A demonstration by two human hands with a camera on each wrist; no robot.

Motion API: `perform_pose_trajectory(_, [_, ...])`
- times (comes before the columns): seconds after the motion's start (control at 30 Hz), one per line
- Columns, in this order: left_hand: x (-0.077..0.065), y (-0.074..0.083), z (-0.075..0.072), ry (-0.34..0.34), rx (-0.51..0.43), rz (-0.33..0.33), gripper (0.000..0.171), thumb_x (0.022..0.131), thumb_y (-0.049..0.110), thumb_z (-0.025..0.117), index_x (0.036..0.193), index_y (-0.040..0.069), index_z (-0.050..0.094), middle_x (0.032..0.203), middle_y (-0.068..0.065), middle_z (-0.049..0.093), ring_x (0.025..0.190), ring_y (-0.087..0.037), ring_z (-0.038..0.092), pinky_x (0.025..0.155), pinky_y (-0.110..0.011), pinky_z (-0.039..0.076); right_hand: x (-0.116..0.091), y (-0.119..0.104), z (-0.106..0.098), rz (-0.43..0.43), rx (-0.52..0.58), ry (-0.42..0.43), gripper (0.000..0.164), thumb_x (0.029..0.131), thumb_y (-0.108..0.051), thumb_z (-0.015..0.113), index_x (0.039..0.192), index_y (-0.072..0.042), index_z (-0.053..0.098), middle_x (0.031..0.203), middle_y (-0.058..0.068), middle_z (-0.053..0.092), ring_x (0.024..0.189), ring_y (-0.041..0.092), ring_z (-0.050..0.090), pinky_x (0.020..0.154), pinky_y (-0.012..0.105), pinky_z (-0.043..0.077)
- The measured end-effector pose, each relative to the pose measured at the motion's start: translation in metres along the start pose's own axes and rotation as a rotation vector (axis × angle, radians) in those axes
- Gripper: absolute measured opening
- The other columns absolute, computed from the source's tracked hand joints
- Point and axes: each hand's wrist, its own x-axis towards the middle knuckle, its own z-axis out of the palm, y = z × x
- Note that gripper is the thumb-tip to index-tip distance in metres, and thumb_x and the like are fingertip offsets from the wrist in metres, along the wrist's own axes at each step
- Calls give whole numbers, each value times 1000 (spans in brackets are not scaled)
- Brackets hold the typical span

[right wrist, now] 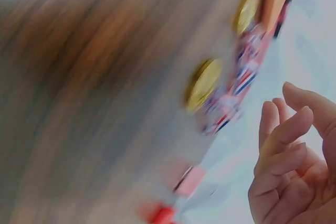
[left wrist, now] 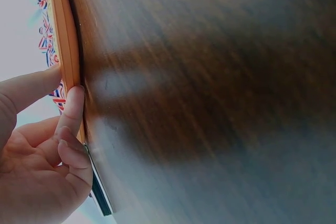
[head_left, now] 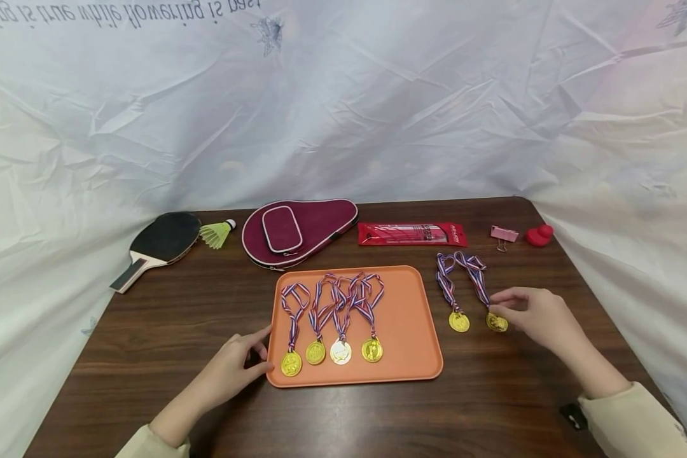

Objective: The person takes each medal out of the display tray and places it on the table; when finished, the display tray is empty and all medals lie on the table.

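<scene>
The worktop (head_left: pixel 326 420) filled the lower part of the head view, and the work on it looked partly done: four medals (head_left: pixel 291 364) were already in the tray, while two outer medals (head_left: pixel 459 322) were apparently left to bring over. The tray (head_left: pixel 409 331), at lower centre, held its four in a rough row, the third paler than its gold neighbours, with ribbons (head_left: pixel 293 334) stretched toward the far rim and bare room at the right end. The case (head_left: pixel 323 229), at centre above the tray, was closed, so anything inside was hidden. The bat (head_left: pixel 166 240) lay at left. The left hand (head_left: pixel 235 372) had its fingers against the tray's left rim, touching it without curling round it. The right hand (head_left: pixel 541 318) hung at right by the further outer medal, its fingers loosely bent and, in the right wrist view, grasping nothing. The packet (head_left: pixel 406 234), right of the case, showed slender items, perhaps pens, through a clear window. Both outer medals lay right of the tray, ribbons running upward. Smallest were the shuttlecock (head_left: pixel 214 235) beside the bat, and the red object (head_left: pixel 540 236) and clip (head_left: pixel 504 235) at right.
</scene>
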Motion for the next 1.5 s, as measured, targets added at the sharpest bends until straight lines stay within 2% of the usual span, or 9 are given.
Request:
perform_pose_trajectory(0.13, [-1, 0, 0, 9, 0, 5, 61, 76, 23, 72, 128, 5, 48, 74, 13, 52, 67, -10, 37, 57, -23, 31, -3, -28, 12, -92, 7, 41, 26, 77, -43, 67, 90, -21, 69, 72, -9, 63, 51, 11, 44, 48, 27, 33])
perform_pose_trajectory(0.27, [-1, -1, 0, 17, -3, 18, 61, 76, 23, 72, 128, 4, 48, 73, 13, 52, 67, -11, 37, 57, -23, 31, -4, -55, 28, -169, 37, 46, 14, 76, -37, 69, 85, -26, 69, 67, -15, 59, 46, 8, 40, 45, 25, 32])
perform_pose_trajectory(0.43, [-2, -2, 0, 21, 2, 32, 61, 76, 22, 72, 129, 5, 48, 72, 15, 51, 66, -11, 38, 57, -22, 32, -1, -89, 51, -218, 94, -32, 8, 76, -32, 70, 83, -28, 68, 65, -18, 56, 45, 6, 41, 44, 24, 34])
perform_pose_trajectory(0.6, [-1, -3, 0, 30, 2, 67, 60, 76, 21, 72, 128, 3, 48, 73, 16, 51, 65, -10, 38, 56, -22, 31, 4, -111, 72, -272, 146, -120, 5, 76, -29, 71, 80, -29, 68, 67, -19, 56, 57, 3, 50, 49, 23, 39])
perform_pose_trajectory(0.7, [-1, -3, 0, 39, 1, 80, 59, 76, 20, 72, 128, 3, 48, 73, 16, 51, 65, -10, 37, 56, -22, 31, 9, -118, 83, -301, 160, -149, 4, 76, -29, 71, 78, -29, 68, 67, -20, 56, 61, 2, 51, 54, 23, 41])
perform_pose_trajectory(0.83, [0, -3, -1, 36, 2, 87, 59, 76, 21, 72, 127, 3, 49, 73, 16, 51, 65, -9, 37, 56, -22, 31, 16, -123, 95, -287, 174, -198, 5, 75, -32, 71, 76, -30, 67, 66, -20, 57, 63, 1, 52, 58, 24, 42])
perform_pose_trajectory(1.03, [-1, -3, 0, 25, 0, 69, 60, 76, 21, 72, 128, 3, 48, 73, 15, 52, 65, -11, 38, 57, -22, 31, 21, -130, 107, -264, 142, -271, 12, 72, -41, 71, 73, -30, 66, 62, -19, 56, 59, 1, 52, 55, 26, 41])
perform_pose_trajectory(1.5, [0, -3, 2, 3, 4, 25, 61, 77, 24, 71, 129, 5, 47, 73, 14, 52, 67, -12, 39, 57, -22, 32, 25, -138, 110, -265, 53, -281, 22, 68, -47, 72, 63, -28, 61, 55, -16, 52, 53, 3, 48, 49, 26, 39])
